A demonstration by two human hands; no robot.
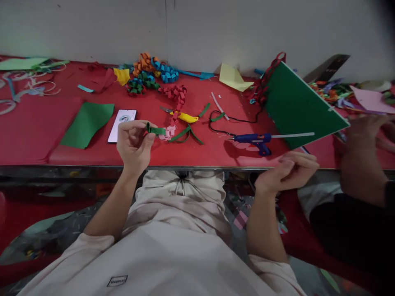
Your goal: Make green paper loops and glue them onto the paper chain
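Between the thumb and fingers of my left hand (135, 144) is a green paper strip (159, 130), curled into a loop at one end. It meets the pink links (169, 132) of a paper chain, whose red links (176, 98) run back across the table. My right hand (286, 170) is closed at the table's front edge, with nothing visible in its curled fingers. Nearest to it is a blue glue gun (256, 140) with a white glue stick in its rear. Loose green strips (187, 133) lie right of the pink links, near a yellow-handled cutter (187, 118).
A phone (119, 123) and green paper sheet (88, 123) lie to the left. Coloured paper chains (151, 72) sit at the back. A green board (300, 107) leans at the right, beside another person's arm (361, 152). The glue gun's black cord (212, 125) loops on the table.
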